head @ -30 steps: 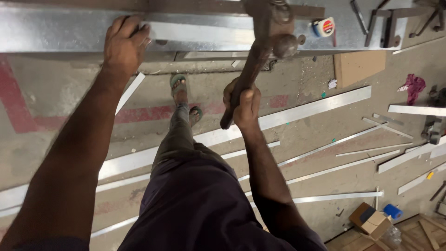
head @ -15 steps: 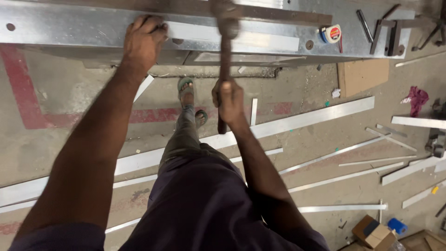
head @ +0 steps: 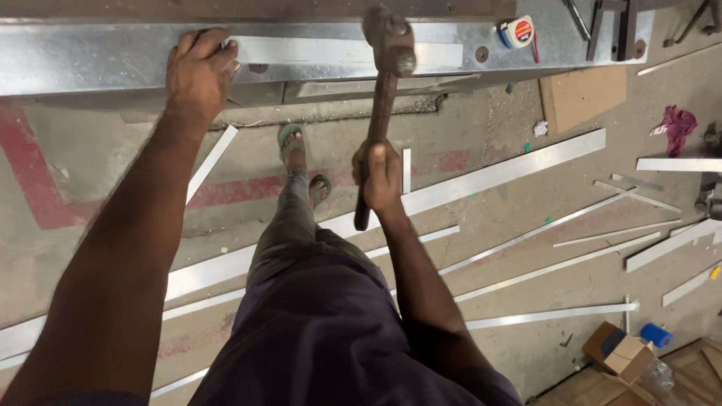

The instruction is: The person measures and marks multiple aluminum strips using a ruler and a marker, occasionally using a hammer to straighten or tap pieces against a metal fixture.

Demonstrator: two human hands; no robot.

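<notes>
Hammer (head: 382, 105) upright, head up

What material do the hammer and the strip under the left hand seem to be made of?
Hammer: likely steel head, brown and dull as if rusted; the handle looks equally brown, wood or metal unclear. Strip: thin sheet metal, pale grey with a soft sheen, possibly aluminium or galvanised steel.
</notes>
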